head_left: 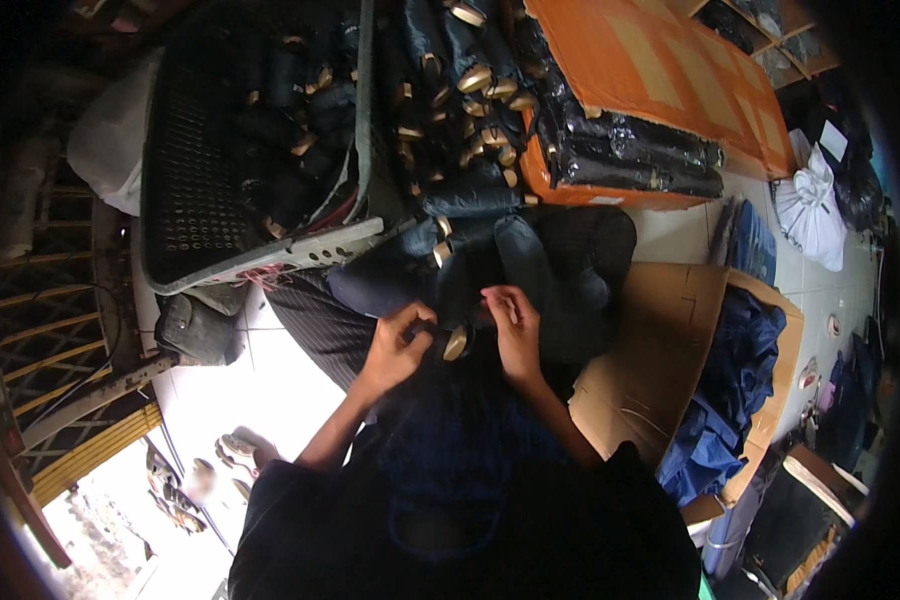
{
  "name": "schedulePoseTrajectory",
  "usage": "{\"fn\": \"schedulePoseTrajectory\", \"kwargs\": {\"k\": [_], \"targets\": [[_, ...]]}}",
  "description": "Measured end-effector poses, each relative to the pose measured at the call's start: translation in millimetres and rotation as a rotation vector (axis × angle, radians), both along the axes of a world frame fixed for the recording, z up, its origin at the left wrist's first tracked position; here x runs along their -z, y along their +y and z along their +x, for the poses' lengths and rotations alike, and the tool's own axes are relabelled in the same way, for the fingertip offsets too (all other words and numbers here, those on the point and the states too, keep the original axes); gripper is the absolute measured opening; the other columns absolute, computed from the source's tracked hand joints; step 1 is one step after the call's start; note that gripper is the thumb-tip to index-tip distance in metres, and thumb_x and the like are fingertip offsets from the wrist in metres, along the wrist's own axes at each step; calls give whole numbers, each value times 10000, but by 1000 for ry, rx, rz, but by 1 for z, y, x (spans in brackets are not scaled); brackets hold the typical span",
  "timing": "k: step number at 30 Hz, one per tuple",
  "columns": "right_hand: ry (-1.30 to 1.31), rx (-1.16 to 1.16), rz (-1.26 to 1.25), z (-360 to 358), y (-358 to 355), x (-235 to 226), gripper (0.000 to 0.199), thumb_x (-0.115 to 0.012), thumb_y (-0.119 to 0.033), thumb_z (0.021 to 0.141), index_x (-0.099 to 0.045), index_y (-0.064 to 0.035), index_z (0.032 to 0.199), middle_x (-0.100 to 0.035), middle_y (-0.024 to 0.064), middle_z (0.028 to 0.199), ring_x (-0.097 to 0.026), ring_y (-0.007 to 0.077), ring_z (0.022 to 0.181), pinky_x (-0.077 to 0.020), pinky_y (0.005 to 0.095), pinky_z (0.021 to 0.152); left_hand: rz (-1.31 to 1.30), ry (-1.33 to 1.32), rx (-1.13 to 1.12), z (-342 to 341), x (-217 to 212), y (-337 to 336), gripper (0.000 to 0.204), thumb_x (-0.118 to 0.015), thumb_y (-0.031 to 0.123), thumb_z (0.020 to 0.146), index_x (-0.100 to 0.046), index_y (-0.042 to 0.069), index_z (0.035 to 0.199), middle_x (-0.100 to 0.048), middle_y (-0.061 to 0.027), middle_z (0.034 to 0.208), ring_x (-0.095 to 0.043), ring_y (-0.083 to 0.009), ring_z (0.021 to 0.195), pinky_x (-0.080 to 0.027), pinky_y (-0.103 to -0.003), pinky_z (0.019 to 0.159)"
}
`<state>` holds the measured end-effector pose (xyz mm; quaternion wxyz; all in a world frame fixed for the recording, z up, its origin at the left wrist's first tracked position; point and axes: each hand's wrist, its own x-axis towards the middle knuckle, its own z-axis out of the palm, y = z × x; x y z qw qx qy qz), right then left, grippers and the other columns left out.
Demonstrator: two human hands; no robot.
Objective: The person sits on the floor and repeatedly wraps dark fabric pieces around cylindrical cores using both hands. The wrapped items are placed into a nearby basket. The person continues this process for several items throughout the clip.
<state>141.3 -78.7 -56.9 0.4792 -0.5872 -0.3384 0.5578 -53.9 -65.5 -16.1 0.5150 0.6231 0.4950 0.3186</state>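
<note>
In my lap lies a dark, fabric-covered roll with a gold-coloured rounded end (455, 343), much like a folded umbrella in a sleeve. My left hand (398, 348) is just left of that end, its fingers curled in and pressed together. On the other side my right hand (514, 325) is raised, thumb and fingertips pinched. Whatever is between the fingers of either hand is too small and dark to make out. More dark rolls (520, 250) rest across my legs just beyond the hands, one with a pale end (442, 253).
A dark plastic basket (270, 262) with similar rolls stands at the far left. Many more rolls (470, 110) are piled beyond my legs. An orange carton (660, 60) sits far right, with plastic-wrapped packs (635, 165). Nearer right, a cardboard box (660, 345) contains blue fabric (735, 360).
</note>
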Motion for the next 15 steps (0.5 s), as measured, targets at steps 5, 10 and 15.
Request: {"fn": "schedulePoseTrajectory", "kwargs": {"k": [5,10,15], "targets": [[500,-69,-493,-8,5,-29,381,-585,-302,935,-519,-31,1195,-575,68,1116,-567,167,980,-467,307,835,31,-91,-16,19,-3,-16,163,-518,-52,713,-545,-25,871,-570,-105,836,-573,-207,738,-453,-297,662],[69,-206,-51,6,39,-38,600,-724,-282,821,-451,-15,1283,-563,143,1154,-544,222,1074,-440,334,899,250,-88,267,27,-15,-3,175,-600,-82,706,-565,1,856,-592,-118,906,-593,-295,904,-458,-358,796],[-1003,-231,656,38,124,-42,514,-696,-184,805,-515,-91,1277,-569,155,1181,-542,382,1072,-424,455,901,210,18,218,36,-11,15,146,-622,-25,789,-571,17,919,-600,-129,947,-566,-323,967,-449,-385,852]]}}
